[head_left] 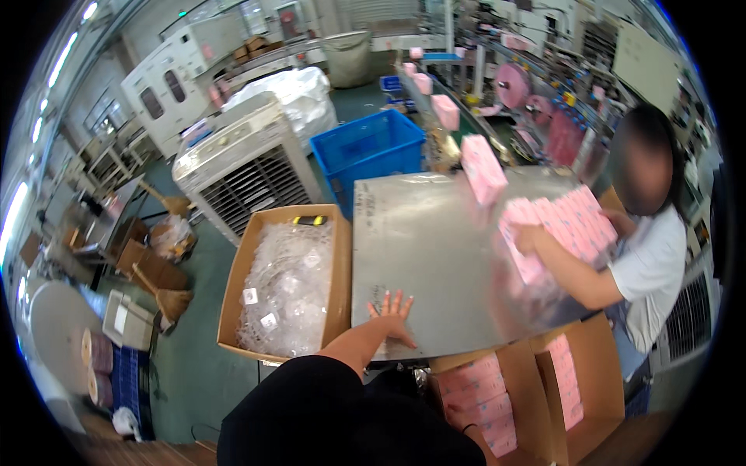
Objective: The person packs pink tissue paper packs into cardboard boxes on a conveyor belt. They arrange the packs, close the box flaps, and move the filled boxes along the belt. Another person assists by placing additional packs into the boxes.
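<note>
My left hand (395, 317) lies flat on the metal tabletop (427, 256), fingers spread, holding nothing. My right hand (465, 419) is low in the open carton (524, 380) at the table's front edge, against pink packs (489, 396) stacked inside. Its fingers blend into the packs, so I cannot make out its grip. To the right, a second carton (602, 373) also holds pink packs (566, 380). Across the table, a co-worker (641, 233) has both hands around a row of pink packs (559, 225) bundled in clear film.
A carton of clear plastic bags (287, 287) stands left of the table, with a blue crate (369, 147) behind it. A large air cooler (249, 167) is farther left. One pink pack (483, 169) sits at the table's far edge, below a conveyor line carrying more packs (445, 113).
</note>
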Demonstrator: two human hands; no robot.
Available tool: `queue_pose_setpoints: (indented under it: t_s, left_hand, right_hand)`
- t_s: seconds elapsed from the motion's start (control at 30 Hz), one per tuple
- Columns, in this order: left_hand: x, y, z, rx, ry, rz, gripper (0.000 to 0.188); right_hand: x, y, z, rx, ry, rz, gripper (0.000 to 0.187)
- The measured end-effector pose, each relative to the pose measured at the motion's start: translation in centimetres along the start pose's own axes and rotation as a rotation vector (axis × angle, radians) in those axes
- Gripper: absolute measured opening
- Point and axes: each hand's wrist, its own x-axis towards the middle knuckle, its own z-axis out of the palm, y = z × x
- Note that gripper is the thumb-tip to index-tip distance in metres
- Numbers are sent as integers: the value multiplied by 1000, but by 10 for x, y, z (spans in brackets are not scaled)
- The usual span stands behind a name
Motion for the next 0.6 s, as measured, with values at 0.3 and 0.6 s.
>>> queue_pose_setpoints:
  t_s: [0.3,0.6]
  left_hand:
    - [-2,0,-10,-47,3,40,152]
    - [1,-5,-18,-79,-34,40,153]
  right_hand:
    - [69,-35,-19,343,-48,169,51]
    - [62,-91,-20,774,-97,-228,21]
